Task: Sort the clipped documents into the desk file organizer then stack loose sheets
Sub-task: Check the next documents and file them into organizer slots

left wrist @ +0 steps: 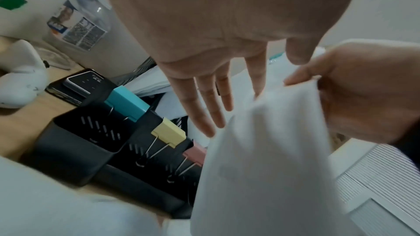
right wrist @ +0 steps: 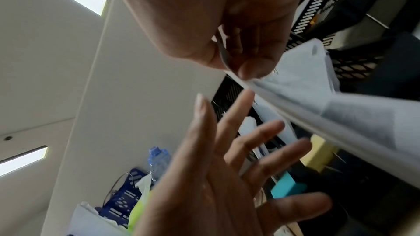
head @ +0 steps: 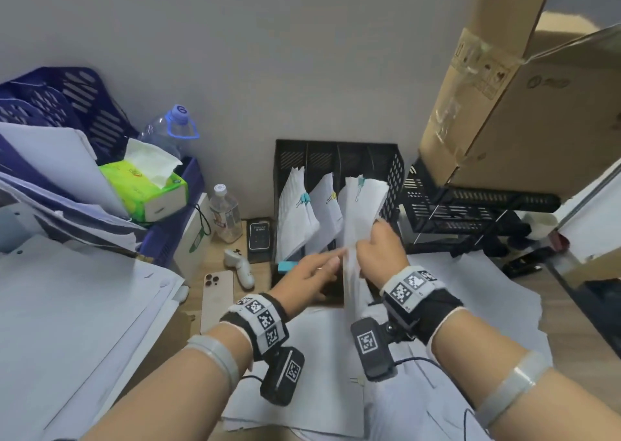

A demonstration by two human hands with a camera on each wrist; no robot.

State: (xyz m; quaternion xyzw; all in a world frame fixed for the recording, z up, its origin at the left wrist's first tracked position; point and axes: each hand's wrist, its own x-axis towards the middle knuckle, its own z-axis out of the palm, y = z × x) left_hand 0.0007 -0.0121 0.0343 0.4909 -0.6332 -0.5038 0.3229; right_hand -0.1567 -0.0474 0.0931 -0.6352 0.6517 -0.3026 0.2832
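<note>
The black desk file organizer (head: 393, 171) stands against the wall. Two clipped documents lean in its left slots, one with a teal clip (head: 304, 198) and one with a yellow clip (head: 333, 196). My right hand (head: 379, 250) grips a third clipped document (head: 363, 202), whose teal-clipped top leans over the third slot. My left hand (head: 314, 269) is open, its straight fingertips at that document's left edge. In the left wrist view, teal (left wrist: 126, 103), yellow (left wrist: 168, 132) and pink (left wrist: 195, 152) clips sit on the organizer's front (left wrist: 75, 148). Loose sheets (head: 319, 356) lie under my wrists.
A gold phone (head: 216, 301), a white device (head: 240, 267) and a small bottle (head: 225, 215) sit left of the organizer. Blue trays (head: 84, 104), a tissue pack (head: 148, 185) and paper piles (head: 67, 323) fill the left. A black rack (head: 470, 212) and a cardboard box (head: 504, 104) stand at the right.
</note>
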